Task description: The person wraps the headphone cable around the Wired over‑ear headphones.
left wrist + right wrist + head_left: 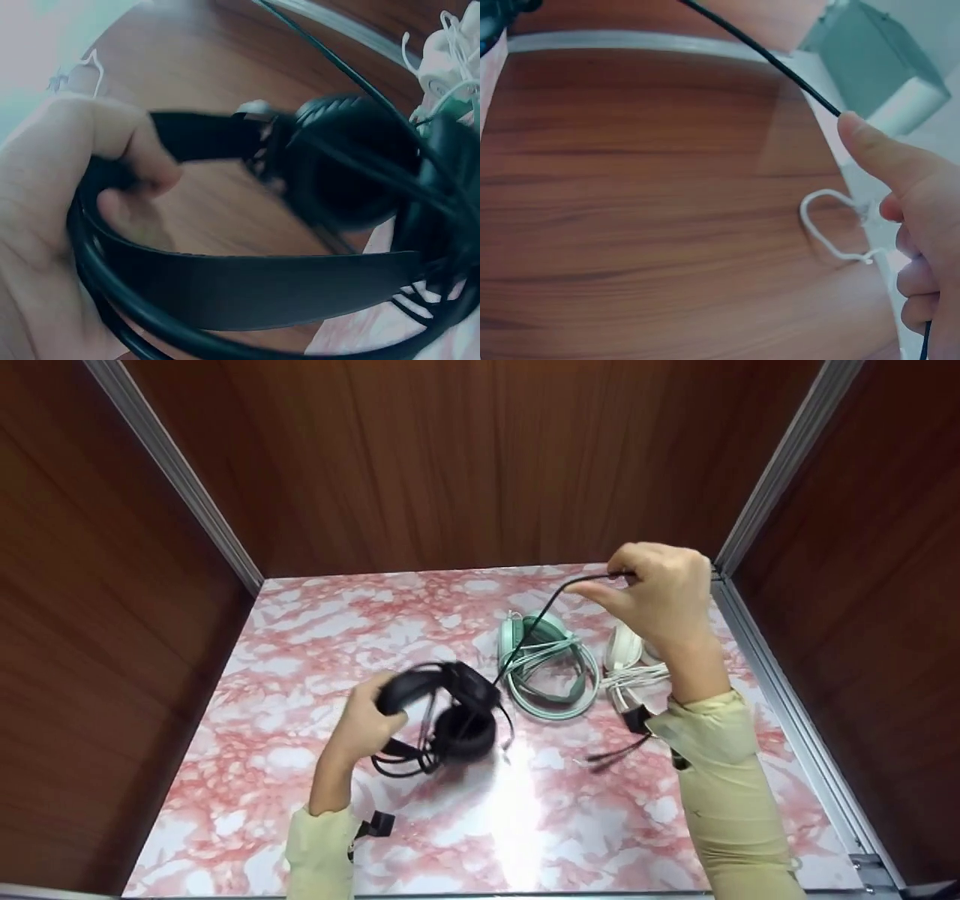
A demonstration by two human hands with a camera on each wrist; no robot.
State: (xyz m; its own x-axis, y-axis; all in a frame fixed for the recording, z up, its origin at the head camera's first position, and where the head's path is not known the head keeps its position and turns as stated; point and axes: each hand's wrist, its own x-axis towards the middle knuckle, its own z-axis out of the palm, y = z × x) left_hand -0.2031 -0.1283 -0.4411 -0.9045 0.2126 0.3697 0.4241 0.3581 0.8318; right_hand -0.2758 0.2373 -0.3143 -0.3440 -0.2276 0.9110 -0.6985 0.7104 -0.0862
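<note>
Black over-ear headphones (465, 731) are held above the table by my left hand (367, 720), whose fingers curl round the headband (262, 289). In the left wrist view, one round ear cup (352, 165) shows beyond the band. My right hand (667, 592) is raised at the upper right and grips the headphones' black cable (551, 604). From the ear cup the cable runs up taut to the right thumb. The cable's tail (619, 754) hangs below the right wrist, its ends blurred.
Green headphones (551, 690) with a coiled cable lie on the red-and-white marbled table (285, 675). White headphones (622, 649) with a bundled cable lie to their right, partly hidden by the right arm. Brown wood-grain panels (480, 472) wall in the back and sides.
</note>
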